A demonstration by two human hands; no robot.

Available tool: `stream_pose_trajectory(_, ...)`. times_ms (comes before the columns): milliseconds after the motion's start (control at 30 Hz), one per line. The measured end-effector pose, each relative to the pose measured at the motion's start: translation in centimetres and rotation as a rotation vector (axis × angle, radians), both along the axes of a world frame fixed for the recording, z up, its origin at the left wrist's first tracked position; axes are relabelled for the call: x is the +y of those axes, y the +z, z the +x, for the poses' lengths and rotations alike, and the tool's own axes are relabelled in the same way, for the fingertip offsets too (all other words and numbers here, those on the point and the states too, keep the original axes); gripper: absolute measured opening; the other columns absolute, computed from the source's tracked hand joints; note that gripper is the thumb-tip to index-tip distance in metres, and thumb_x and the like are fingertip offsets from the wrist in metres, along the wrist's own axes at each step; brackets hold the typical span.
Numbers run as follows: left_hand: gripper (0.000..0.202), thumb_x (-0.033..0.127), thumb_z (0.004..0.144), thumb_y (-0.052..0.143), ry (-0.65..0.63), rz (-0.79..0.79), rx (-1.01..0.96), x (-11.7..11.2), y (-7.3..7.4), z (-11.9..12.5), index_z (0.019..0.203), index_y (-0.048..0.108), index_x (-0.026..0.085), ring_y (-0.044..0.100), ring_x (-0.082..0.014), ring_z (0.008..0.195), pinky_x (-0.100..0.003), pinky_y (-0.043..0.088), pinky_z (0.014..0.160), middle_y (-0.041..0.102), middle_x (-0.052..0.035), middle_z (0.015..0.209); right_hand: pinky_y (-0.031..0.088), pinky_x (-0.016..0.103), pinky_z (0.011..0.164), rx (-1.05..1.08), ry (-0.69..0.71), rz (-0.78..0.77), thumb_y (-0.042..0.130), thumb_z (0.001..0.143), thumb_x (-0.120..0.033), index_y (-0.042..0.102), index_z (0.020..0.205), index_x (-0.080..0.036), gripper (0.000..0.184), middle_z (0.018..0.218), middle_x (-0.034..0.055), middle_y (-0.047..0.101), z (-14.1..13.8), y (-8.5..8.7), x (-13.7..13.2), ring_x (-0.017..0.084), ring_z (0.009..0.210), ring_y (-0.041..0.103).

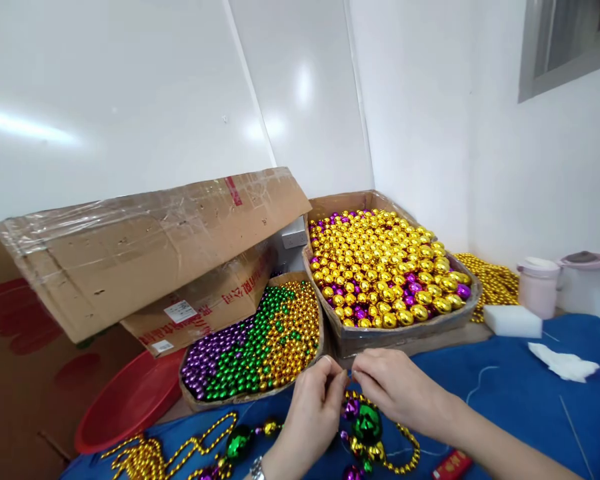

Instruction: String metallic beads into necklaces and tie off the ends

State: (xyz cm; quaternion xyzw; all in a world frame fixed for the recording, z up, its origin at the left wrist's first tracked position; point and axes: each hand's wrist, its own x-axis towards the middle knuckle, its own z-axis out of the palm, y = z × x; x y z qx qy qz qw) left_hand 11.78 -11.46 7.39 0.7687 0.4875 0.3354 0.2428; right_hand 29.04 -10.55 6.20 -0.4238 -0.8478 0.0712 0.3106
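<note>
My left hand (314, 408) and my right hand (391, 381) meet above the blue cloth (520, 413), with fingertips pinched close together. Whatever lies between the fingertips is too small to make out. Just below them hangs or lies a bead necklace (404, 460) of small gold beads with larger purple, green and gold ones, among them a big green bead (367, 424). To the left of my left wrist lie more strung gold beads (143, 459) and another big green bead (239, 441).
Behind my hands stand a carton of large gold and purple beads (375, 267) and a carton of purple, green and gold beads (260, 340). Cardboard flaps (155, 247) overhang the left. Around are a red basin (130, 407), white foam block (513, 321), crumpled tissue (564, 363) and pink cup (539, 290).
</note>
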Motion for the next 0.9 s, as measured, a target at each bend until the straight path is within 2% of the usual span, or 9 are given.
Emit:
stream_pose_trajectory(100,0.027,0.031,0.09,0.044,0.012,0.036,-0.018,0.4,-0.7,0.0,0.065,0.048,0.021,0.051,-0.017,0.062,-0.027,0.036,0.058,0.055,-0.0007,0.063,0.036,0.029,0.061,-0.066,-0.049,0.017,0.044,0.085,-0.015,0.057,0.072,-0.017,0.019,0.073,0.0059,0.062,-0.7,0.0,-0.7,0.018,0.068,0.057)
stream_pose_trajectory(200,0.025,0.032,0.088,0.046,0.046,-0.005,-0.122,0.8,-1.2,-0.1,0.066,0.05,0.02,0.051,-0.0167,0.06,-0.027,0.038,0.056,0.054,-0.0006,0.061,0.036,0.029,0.062,-0.078,-0.09,0.009,0.04,0.089,-0.019,0.057,0.075,-0.018,0.021,0.075,0.006,0.063,-1.6,-0.5,-2.0,0.019,0.069,0.058)
stream_pose_trajectory(400,0.023,0.037,0.085,0.052,0.079,-0.217,-0.452,0.8,-1.7,-0.2,0.074,0.056,0.016,0.056,-0.0158,0.058,-0.027,0.046,0.056,0.056,-0.0003,0.065,0.037,0.024,0.056,0.211,-0.048,-0.158,0.027,0.096,-0.028,0.054,0.075,-0.02,0.035,0.069,0.0018,0.062,-2.7,-2.9,-4.2,0.014,0.06,0.057)
stream_pose_trajectory(533,0.025,0.037,0.086,0.051,0.111,-0.23,-0.544,0.5,-1.2,-0.3,0.076,0.056,0.015,0.055,-0.0139,0.058,-0.025,0.045,0.058,0.057,-0.0004,0.065,0.045,0.023,0.063,0.406,-0.045,-0.313,0.032,0.094,-0.033,0.059,0.105,-0.021,0.032,0.083,0.0043,0.07,-2.9,-4.8,-4.5,0.017,0.072,0.065)
stream_pose_trajectory(600,0.025,0.037,0.086,0.051,0.095,-0.241,-0.57,0.4,-1.0,-0.3,0.076,0.056,0.015,0.055,-0.0133,0.06,-0.025,0.045,0.058,0.057,-0.0008,0.067,0.047,0.025,0.064,0.402,-0.093,-0.298,0.034,0.094,-0.032,0.057,0.118,-0.019,0.036,0.086,0.006,0.071,-3.1,-6.0,-4.3,0.018,0.073,0.066)
stream_pose_trajectory(667,0.025,0.037,0.086,0.052,0.074,-0.261,-0.588,0.4,-0.9,-0.4,0.076,0.056,0.015,0.054,-0.0128,0.06,-0.025,0.046,0.058,0.057,-0.0005,0.067,0.047,0.025,0.058,0.341,-0.138,-0.166,0.032,0.094,-0.027,0.05,0.127,-0.013,0.041,0.079,0.0067,0.071,-3.1,-7.4,-3.7,0.018,0.064,0.065)
stream_pose_trajectory(767,0.022,0.035,0.085,0.053,0.044,-0.313,-0.557,0.2,-1.1,-0.7,0.076,0.055,0.015,0.052,-0.0116,0.057,-0.023,0.044,0.055,0.055,0.0012,0.063,0.046,0.025,0.054,0.202,-0.185,0.237,0.032,0.093,-0.017,0.043,0.131,-0.003,0.042,0.07,0.0067,0.066,-2.9,-9.2,-2.4,0.016,0.058,0.061)
stream_pose_trajectory(833,0.022,0.035,0.084,0.054,0.02,-0.361,-0.498,0.2,-1.5,-1.0,0.073,0.052,0.016,0.051,-0.0109,0.053,-0.022,0.042,0.052,0.054,0.0022,0.059,0.045,0.027,0.055,0.112,-0.198,0.462,0.034,0.093,-0.014,0.047,0.127,-0.005,0.038,0.063,0.0044,0.062,-2.7,-9.7,-1.4,0.017,0.056,0.058)
stream_pose_trajectory(900,0.026,0.038,0.083,0.054,-0.007,-0.415,-0.441,0.1,-2.1,-1.4,0.07,0.05,0.016,0.05,-0.0102,0.049,-0.022,0.04,0.049,0.054,0.0027,0.056,0.042,0.029,0.054,0.05,-0.15,0.597,0.038,0.093,-0.016,0.057,0.116,-0.014,0.029,0.058,0.0014,0.059,-2.5,-9.7,-0.6,0.017,0.053,0.054)
